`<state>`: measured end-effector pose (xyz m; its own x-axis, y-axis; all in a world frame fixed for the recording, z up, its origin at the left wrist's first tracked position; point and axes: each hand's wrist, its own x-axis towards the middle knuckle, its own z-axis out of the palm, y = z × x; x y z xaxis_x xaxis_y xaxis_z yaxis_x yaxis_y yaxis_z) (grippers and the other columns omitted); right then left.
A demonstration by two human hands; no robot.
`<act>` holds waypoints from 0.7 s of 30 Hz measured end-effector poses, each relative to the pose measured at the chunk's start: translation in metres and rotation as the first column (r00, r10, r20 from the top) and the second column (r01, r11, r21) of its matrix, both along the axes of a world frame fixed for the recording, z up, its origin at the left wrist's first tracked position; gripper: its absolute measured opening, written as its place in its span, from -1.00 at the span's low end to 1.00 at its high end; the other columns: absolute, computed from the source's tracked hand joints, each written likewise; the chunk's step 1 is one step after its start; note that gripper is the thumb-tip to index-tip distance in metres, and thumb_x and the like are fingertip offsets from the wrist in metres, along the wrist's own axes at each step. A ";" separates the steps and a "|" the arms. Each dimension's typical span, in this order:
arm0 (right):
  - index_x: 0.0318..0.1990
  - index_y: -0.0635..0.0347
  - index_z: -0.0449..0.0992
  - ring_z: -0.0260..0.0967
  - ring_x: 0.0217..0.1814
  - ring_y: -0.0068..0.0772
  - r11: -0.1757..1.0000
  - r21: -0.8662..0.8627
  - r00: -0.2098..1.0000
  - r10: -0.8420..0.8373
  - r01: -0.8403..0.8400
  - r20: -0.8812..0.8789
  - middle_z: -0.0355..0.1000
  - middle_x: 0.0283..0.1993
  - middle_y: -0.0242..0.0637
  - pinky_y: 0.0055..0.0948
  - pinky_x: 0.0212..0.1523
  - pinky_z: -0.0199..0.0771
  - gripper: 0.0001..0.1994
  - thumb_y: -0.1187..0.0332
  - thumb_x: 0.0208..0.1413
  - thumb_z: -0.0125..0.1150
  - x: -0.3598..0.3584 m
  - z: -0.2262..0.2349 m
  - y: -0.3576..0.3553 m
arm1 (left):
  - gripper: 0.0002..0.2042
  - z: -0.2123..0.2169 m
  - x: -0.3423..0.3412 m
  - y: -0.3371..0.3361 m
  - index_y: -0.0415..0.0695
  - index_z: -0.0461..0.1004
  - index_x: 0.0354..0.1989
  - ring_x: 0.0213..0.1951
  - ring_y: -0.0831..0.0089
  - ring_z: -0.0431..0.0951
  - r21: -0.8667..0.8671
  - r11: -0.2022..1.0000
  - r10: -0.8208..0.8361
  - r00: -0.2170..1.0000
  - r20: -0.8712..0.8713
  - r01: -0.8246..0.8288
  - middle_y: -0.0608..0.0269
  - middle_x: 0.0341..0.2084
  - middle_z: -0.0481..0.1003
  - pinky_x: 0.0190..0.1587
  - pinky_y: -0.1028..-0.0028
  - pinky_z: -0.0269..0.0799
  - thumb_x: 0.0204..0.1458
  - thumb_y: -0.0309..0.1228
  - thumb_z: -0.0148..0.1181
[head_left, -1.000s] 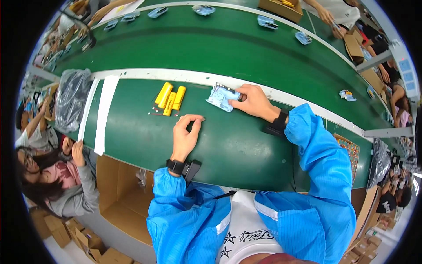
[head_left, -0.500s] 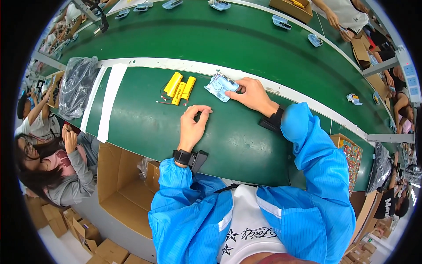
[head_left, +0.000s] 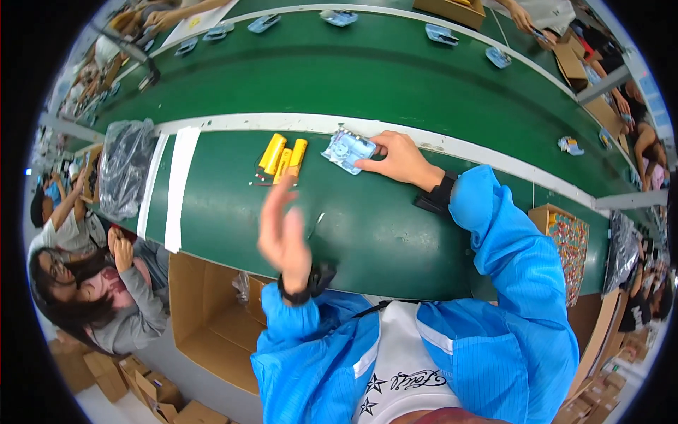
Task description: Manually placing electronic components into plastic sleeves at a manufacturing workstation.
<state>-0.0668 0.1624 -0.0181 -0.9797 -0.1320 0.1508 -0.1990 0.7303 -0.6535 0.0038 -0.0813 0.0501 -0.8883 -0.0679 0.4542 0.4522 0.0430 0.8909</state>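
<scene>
My right hand (head_left: 399, 159) is closed on the edge of a light blue plastic casing (head_left: 349, 150), thumb in front and fingers behind. Small parts show along the casing's far edge, too fine to make out. My left hand (head_left: 284, 233), smeared by motion, is over the near part of the bench with its fingers stretched out and thumb apart; it appears to hold nothing. Just beyond its fingertips lie several yellow cylindrical batteries (head_left: 272, 154) with thin red and black wires. A thin pale sliver (head_left: 319, 222) shows beside the left hand, its kind unclear.
Beyond a white rail (head_left: 282, 121), several blue casings (head_left: 339, 18) lie on a green belt. A clear plastic bag (head_left: 126, 169) and white strips (head_left: 183, 187) are at left. A cardboard box (head_left: 205, 318) stands below the bench; a box of small colourful parts (head_left: 567, 244) is at right. Other people sit nearby.
My left hand has moved left and toward me, away from the casing, and its fingers have opened out. The right hand still holds the casing, now tilted a little differently. The view has shifted slightly.
</scene>
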 end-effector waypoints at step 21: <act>0.02 0.30 0.51 0.38 -0.10 -0.46 0.907 -0.419 0.996 0.075 -0.050 0.044 0.44 -0.15 -0.27 -0.47 -0.02 0.39 -0.41 0.15 -0.16 0.53 0.023 -0.011 0.020 | -0.83 0.078 0.051 -0.005 -0.11 0.32 -0.62 -0.56 0.28 0.51 -0.157 0.946 -0.307 0.939 -0.154 0.283 0.23 -0.65 0.45 -0.45 0.36 0.34 -0.09 -0.51 0.19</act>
